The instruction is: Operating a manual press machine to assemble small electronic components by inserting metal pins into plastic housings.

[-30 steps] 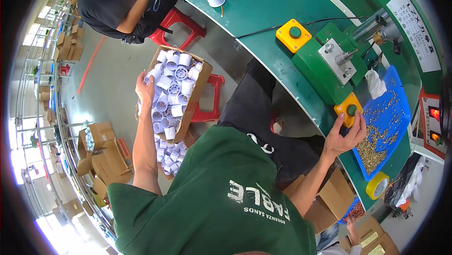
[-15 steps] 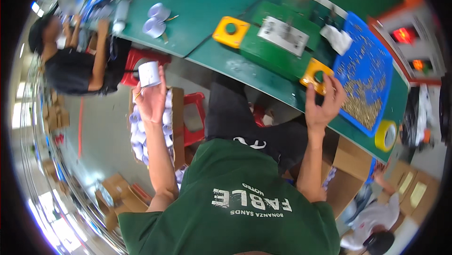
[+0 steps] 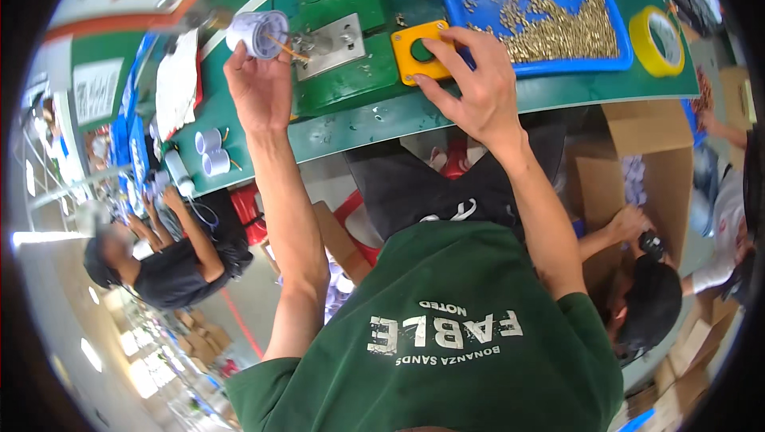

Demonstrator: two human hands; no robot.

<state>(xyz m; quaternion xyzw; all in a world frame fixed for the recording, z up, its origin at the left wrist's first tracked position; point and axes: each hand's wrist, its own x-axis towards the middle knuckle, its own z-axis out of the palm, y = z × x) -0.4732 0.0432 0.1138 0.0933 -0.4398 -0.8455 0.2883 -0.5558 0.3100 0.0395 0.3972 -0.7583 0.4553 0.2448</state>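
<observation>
pinches one cup (image 3: 245,33) in raised left hand (image 3: 264,93), two white cylinders (image 3: 209,142) on bench (image 3: 343,131); spreads right hand (image 3: 486,93) over one button box (image 3: 403,57).

A bare patch of table (image 3: 215,107) lies open between the left hand (image 3: 261,85) and the two white cups (image 3: 211,151). Rightward, the green machine (image 3: 344,85) blocks passage, then the yellow button box (image 3: 408,67) and right hand (image 3: 484,85); a narrow strip runs free along the front edge.
</observation>
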